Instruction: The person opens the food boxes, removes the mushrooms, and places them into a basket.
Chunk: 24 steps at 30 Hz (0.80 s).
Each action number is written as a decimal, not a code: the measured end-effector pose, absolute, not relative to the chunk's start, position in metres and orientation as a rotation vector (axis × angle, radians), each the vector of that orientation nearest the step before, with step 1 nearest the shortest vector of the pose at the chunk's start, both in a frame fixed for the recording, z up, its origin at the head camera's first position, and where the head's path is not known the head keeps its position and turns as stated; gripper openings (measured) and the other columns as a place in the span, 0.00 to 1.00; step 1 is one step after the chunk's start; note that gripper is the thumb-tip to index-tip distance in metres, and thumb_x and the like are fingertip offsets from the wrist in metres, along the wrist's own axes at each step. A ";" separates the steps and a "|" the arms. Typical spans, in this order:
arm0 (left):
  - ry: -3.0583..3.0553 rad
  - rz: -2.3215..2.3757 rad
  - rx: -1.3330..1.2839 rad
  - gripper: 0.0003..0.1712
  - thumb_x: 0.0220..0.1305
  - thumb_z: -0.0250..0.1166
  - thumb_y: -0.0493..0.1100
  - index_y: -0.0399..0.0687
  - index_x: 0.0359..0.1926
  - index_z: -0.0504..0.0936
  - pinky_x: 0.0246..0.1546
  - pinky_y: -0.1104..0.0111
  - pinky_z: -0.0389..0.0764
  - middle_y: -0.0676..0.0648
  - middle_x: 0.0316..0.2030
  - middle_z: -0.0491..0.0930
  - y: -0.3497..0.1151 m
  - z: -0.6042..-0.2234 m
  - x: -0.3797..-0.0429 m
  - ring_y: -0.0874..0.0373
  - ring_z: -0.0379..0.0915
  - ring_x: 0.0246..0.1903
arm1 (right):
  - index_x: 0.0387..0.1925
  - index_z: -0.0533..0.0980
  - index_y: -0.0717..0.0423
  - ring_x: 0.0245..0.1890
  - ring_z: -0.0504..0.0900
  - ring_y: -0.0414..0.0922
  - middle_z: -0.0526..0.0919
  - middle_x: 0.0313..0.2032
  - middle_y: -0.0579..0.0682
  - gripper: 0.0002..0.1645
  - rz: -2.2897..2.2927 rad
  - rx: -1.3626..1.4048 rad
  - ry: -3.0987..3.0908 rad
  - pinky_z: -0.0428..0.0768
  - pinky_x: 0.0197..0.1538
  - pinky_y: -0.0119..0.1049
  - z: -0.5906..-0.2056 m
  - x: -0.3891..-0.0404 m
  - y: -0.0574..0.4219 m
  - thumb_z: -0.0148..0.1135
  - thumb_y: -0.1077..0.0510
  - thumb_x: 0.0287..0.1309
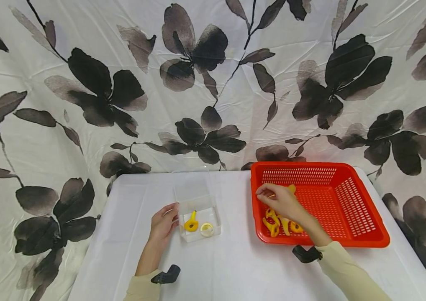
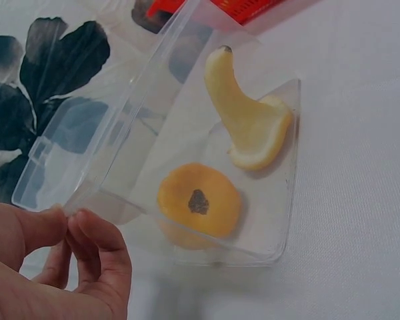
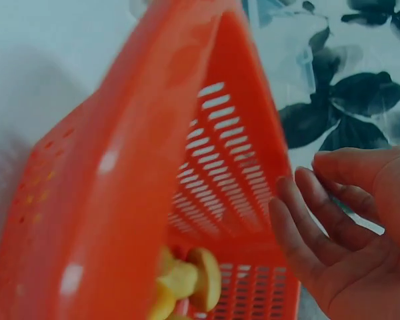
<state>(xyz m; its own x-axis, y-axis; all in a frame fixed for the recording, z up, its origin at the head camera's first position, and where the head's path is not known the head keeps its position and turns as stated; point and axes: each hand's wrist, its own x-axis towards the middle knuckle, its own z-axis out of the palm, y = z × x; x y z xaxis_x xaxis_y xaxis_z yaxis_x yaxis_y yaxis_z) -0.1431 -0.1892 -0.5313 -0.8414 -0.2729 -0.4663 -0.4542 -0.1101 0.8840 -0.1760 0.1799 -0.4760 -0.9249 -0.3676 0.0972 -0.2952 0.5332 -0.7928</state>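
My left hand pinches the side edge of a clear plastic box between thumb and fingers. The box lies on the white-covered table with its clear lid raised at the back. Inside are two yellow gourd-like pieces: in the left wrist view, one has a curved neck, the other is a round orange-yellow one with a dark patch. My right hand hovers over the left end of a red basket, fingers loosely bent and holding nothing visible. Several yellow pieces lie beneath it.
The slotted red basket takes up the right part of the table, its walls rising around the yellow pieces. A white cloth with dark flowers hangs behind the table's back edge. White tabletop lies between box and basket.
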 end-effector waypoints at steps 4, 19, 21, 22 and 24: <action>2.003 2.098 -0.830 0.23 0.75 0.63 0.47 0.39 0.64 0.77 0.34 0.77 0.80 0.41 0.48 0.78 -0.189 -0.531 -0.143 0.53 0.74 0.43 | 0.44 0.82 0.62 0.41 0.84 0.49 0.86 0.38 0.51 0.07 -1.337 -0.595 2.701 0.85 0.49 0.48 -0.471 -0.180 0.168 0.67 0.64 0.66; 1.996 2.111 -0.832 0.23 0.76 0.62 0.48 0.38 0.64 0.77 0.34 0.78 0.80 0.41 0.46 0.77 -0.188 -0.530 -0.145 0.55 0.72 0.42 | 0.44 0.83 0.61 0.39 0.84 0.46 0.87 0.38 0.51 0.07 -1.336 -0.739 2.668 0.86 0.47 0.41 -0.464 -0.190 0.130 0.67 0.63 0.66; 1.996 2.108 -0.835 0.24 0.76 0.63 0.47 0.38 0.64 0.77 0.34 0.78 0.80 0.40 0.47 0.77 -0.188 -0.530 -0.144 0.56 0.72 0.41 | 0.43 0.83 0.61 0.39 0.84 0.46 0.87 0.39 0.51 0.06 -1.334 -0.763 2.654 0.86 0.48 0.42 -0.462 -0.191 0.123 0.66 0.63 0.66; 1.996 2.101 -0.843 0.23 0.76 0.63 0.47 0.39 0.64 0.77 0.34 0.78 0.80 0.41 0.48 0.77 -0.187 -0.530 -0.144 0.56 0.72 0.41 | 0.43 0.83 0.61 0.40 0.84 0.47 0.87 0.39 0.51 0.06 -1.336 -0.780 2.643 0.86 0.48 0.44 -0.462 -0.191 0.119 0.66 0.64 0.66; 1.997 2.096 -0.848 0.23 0.76 0.63 0.47 0.39 0.64 0.77 0.35 0.78 0.80 0.40 0.48 0.76 -0.187 -0.530 -0.144 0.56 0.72 0.41 | 0.44 0.83 0.62 0.40 0.84 0.48 0.87 0.39 0.52 0.06 -1.331 -0.821 2.628 0.86 0.49 0.45 -0.461 -0.193 0.112 0.66 0.64 0.66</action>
<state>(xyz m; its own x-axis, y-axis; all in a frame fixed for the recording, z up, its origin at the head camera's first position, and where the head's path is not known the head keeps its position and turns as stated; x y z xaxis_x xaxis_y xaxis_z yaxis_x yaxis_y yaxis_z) -0.1438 -0.1871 -0.5298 -0.8349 -0.2843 -0.4714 -0.4571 -0.1192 0.8814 -0.1927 0.1116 -0.4612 -0.8527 -0.4968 0.1617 -0.4244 0.4781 -0.7690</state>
